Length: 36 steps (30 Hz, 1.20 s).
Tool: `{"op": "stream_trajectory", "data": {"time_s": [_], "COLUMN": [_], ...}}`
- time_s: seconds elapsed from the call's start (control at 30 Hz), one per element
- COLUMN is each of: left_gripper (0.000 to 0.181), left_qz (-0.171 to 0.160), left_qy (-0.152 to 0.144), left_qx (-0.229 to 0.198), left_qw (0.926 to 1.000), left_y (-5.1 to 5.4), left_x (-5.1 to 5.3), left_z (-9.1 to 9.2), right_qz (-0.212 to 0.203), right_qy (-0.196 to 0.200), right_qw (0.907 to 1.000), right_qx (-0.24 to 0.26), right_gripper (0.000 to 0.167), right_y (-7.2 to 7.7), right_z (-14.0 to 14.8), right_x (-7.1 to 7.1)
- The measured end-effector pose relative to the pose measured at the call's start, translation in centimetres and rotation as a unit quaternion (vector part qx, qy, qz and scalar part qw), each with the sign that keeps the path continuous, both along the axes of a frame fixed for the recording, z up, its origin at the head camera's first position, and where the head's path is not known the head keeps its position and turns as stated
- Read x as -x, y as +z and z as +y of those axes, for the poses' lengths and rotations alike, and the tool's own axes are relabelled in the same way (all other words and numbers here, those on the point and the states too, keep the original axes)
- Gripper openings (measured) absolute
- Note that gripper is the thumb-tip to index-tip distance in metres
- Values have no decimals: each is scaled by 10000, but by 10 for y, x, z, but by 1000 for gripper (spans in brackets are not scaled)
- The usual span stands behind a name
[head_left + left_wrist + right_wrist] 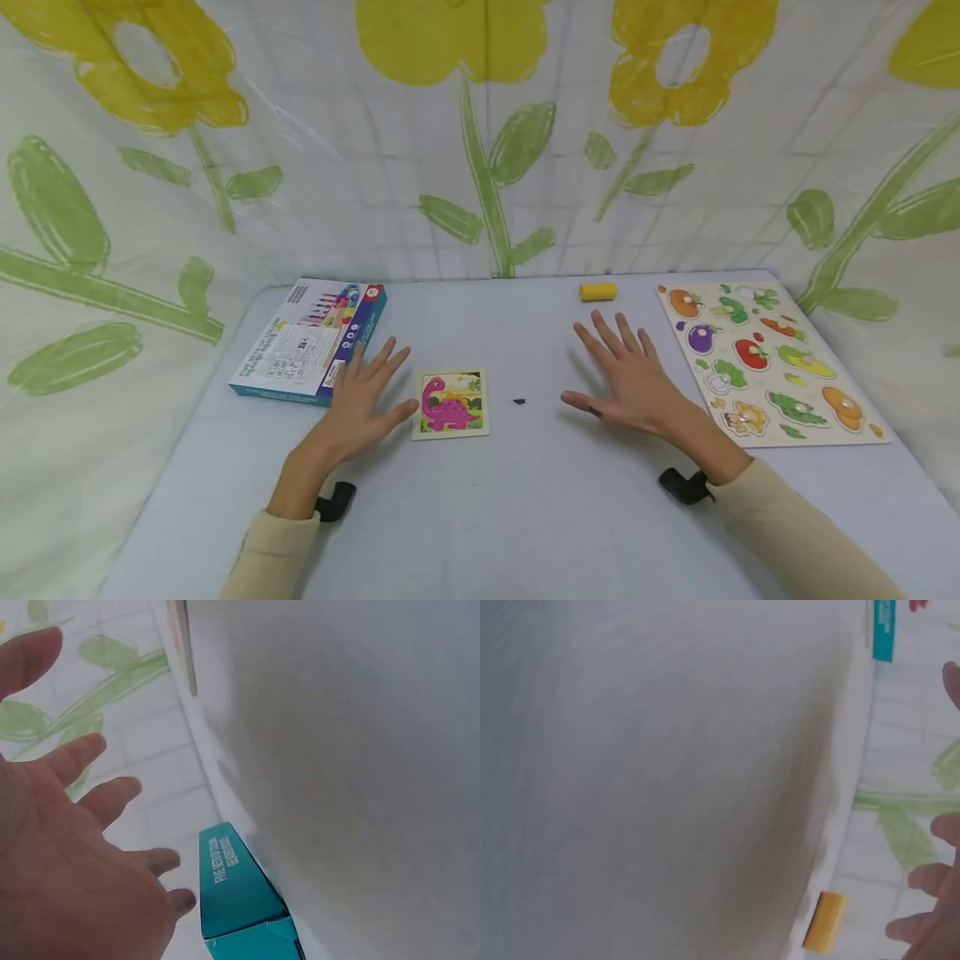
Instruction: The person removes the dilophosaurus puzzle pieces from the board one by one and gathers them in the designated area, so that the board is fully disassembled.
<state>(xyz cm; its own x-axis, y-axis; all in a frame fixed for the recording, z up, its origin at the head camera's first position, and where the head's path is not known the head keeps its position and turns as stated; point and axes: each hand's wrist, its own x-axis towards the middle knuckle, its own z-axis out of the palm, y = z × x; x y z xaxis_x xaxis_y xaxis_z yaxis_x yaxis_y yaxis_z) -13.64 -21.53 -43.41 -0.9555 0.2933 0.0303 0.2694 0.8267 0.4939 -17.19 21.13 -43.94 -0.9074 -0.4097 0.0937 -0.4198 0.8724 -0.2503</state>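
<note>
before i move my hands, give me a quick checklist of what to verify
1. Left hand spread, gripping nothing: ok
2. Right hand spread: ok
3. Dinosaur board lying flat between the hands: ok
4. Left hand clear of the box: cannot tell, they overlap in the head view
5. Tabletop free of stray bits: not ok, a small dark fragment lies right of the board

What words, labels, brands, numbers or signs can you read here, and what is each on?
"SET OF": white print on the box's teal side, left wrist view; the words around it are too blurred to read surely.
White label and other print on the box's top: too small to read.
Box's blue side: print too small.
Dinosaur picture, vegetable board, yellow cylinder: no text visible.
</note>
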Motion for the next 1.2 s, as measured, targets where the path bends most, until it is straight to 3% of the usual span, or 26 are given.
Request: {"op": "stream_trajectory", "data": {"time_s": [0.2, 0.4, 0.83, 1.2], "left_gripper": [84, 86, 82, 81], "left_qz": [-445, -943, -1116, -1205], "left_qy": [-326, -421, -753, -793], "left_qx": [-268, -512, -820, -735], "left_qw": [9981, 9933, 9875, 9868], "left_y": [-4, -7, -20, -18], "left_x": [-1, -2, 5, 3], "left_z": [0, -7, -11, -6], "right_qz": [5, -116, -368, -671], "right_qy": [112, 232, 463, 651], "right_qw": [9998, 9991, 9947, 9884], "right_qx": [174, 347, 846, 1200], "right_gripper": [102, 98, 88, 62], "right_y": [-2, 0, 2, 0], "right_z": [-9, -20, -41, -65], "right_x": [2, 2, 4, 7]}}
